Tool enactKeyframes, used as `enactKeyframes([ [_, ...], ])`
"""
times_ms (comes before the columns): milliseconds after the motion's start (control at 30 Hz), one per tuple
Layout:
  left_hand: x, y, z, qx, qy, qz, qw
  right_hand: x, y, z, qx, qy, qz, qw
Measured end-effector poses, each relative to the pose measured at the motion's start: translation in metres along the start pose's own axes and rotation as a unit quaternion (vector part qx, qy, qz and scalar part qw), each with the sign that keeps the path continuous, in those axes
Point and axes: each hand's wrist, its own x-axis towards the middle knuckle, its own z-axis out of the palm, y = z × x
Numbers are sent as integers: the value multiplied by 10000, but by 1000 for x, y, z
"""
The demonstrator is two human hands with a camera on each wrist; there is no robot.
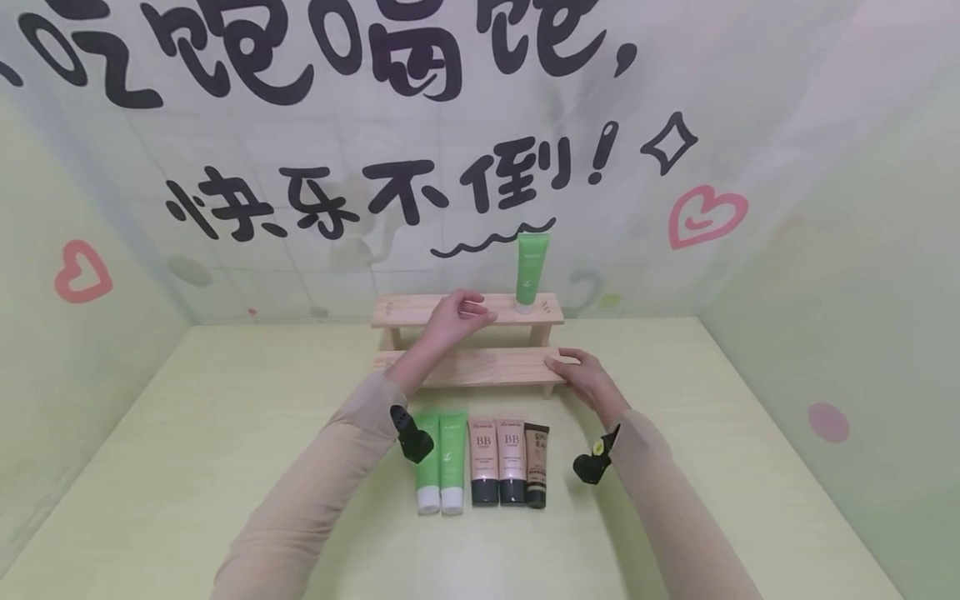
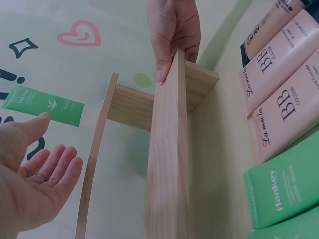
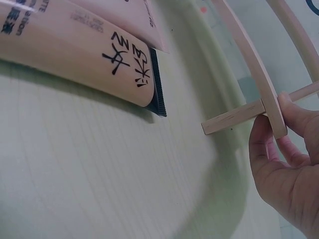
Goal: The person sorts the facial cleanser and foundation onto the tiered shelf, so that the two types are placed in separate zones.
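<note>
A two-step wooden display rack stands against the back wall. My right hand pinches the right end of its lower step, thumb on top and fingers beneath, as the right wrist view shows at the board's end. My left hand is over the upper step with fingers loosely bent and nothing between them. On that step's right part a green squeeze tube stands upright on its white cap. In the left wrist view my left palm shows close to this green tube, apart from it.
In front of the rack several tubes lie in a row: green tubes with white caps, pink BB cream tubes with black caps, and a smaller tan tube at the right. Printed walls enclose the table on three sides.
</note>
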Motion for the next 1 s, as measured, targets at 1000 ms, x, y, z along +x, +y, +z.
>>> enactKeyframes([
  [1000,-36,-25,-27,523,-508,-2,9973,1,-8,-2,-296,-57,193,9994],
])
